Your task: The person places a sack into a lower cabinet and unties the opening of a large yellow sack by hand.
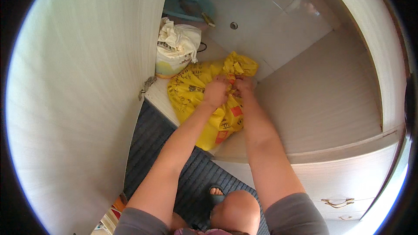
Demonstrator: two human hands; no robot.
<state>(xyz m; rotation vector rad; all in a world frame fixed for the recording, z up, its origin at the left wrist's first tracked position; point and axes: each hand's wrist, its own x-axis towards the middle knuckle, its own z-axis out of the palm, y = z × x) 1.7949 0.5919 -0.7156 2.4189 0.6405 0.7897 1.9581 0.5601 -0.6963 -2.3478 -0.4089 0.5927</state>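
A large yellow plastic bag (186, 94) with dark writing and red patches sits full on the cabinet floor in front of me. Its gathered neck is pinched between my left hand (216, 90) and my right hand (244, 85). Both sets of fingers close on the plastic there, near a bit of red. Above my hands the crumpled top of the bag flares out. My fingertips are partly hidden in the folds.
A white cloth sack (179, 37) in a round container stands left of the bag, with a teal plastic basin (186, 3) behind. At left is an open cabinet door (81, 88) with a metal hinge (148, 85). Drawers with a brass handle (338, 203) are at lower right, above a dark ribbed mat (153, 143).
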